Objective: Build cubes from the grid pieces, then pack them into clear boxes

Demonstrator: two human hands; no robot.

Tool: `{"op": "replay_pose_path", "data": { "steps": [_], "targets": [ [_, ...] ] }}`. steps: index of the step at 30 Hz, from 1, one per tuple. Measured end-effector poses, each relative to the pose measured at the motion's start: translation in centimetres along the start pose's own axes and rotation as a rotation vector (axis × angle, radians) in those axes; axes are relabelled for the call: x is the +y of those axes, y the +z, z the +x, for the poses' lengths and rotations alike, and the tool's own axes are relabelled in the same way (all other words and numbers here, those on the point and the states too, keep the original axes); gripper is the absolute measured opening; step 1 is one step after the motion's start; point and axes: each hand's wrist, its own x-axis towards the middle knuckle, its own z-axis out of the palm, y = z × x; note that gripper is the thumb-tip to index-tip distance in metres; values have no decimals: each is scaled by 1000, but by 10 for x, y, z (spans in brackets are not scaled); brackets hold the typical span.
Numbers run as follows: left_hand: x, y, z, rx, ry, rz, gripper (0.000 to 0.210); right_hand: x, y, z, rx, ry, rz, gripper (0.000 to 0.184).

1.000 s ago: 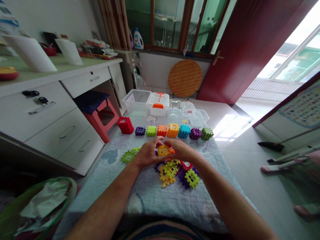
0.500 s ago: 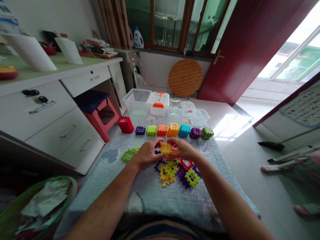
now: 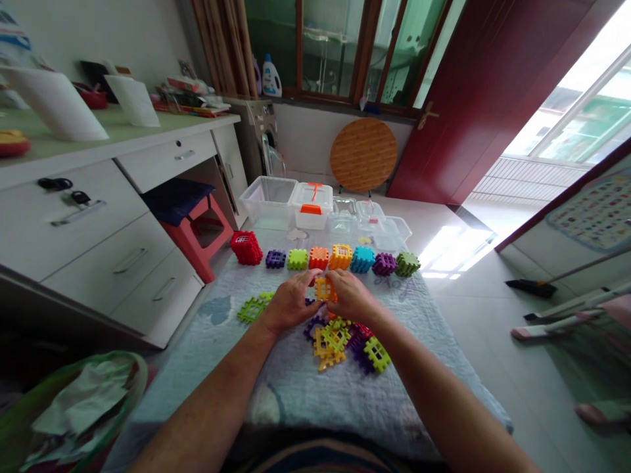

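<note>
Between my two hands is a yellow-orange interlocking building piece (image 3: pixel 324 289), with notched edges and a window grid. My left hand (image 3: pixel 292 301) grips its left side, thumb and fingers curled round it. From the right, my right hand (image 3: pixel 351 295) holds it with bent fingers over its edge. Just below lies a loose pile of such pieces: lime green (image 3: pixel 338 336), yellow (image 3: pixel 329 355), purple and red. Another lime piece (image 3: pixel 377 355) is at the pile's right. Green pieces (image 3: pixel 252 310) lie left of my left hand. What is directly under my hands is partly hidden.
Sorted stacks run in a row beyond my hands, from a red stack (image 3: pixel 246 248) to a dark green stack (image 3: pixel 407 264). Behind stand an open clear bin (image 3: pixel 269 203), a lidded box (image 3: pixel 313 209) and smaller clear containers (image 3: pixel 371 213). A waste basket (image 3: pixel 140 374) is at lower left.
My right hand has shifted slightly left and closed further over the yellow-orange piece, which has turned a little. The view has moved slightly.
</note>
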Motion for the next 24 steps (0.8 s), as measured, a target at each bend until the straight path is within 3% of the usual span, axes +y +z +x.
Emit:
{"op": "replay_pose_path", "data": {
  "steps": [4,8,11,18,24],
  "targets": [
    [3,0,-1,89,34,8,59,7,-24,5,28,13,-85,40],
    [2,-1,0,203,-19,60,51,40,-60,28,126,67,-130,44],
    [0,-2,1,240,-71,98,46,66,-76,51,83,115,-155,47],
    [-5,1,2,316,-36,99,42,85,-71,79,-169,110,-236,48],
    [-3,0,2,311,-29,100,42,82,-64,83,-206,115,-261,50]
  ]
}}
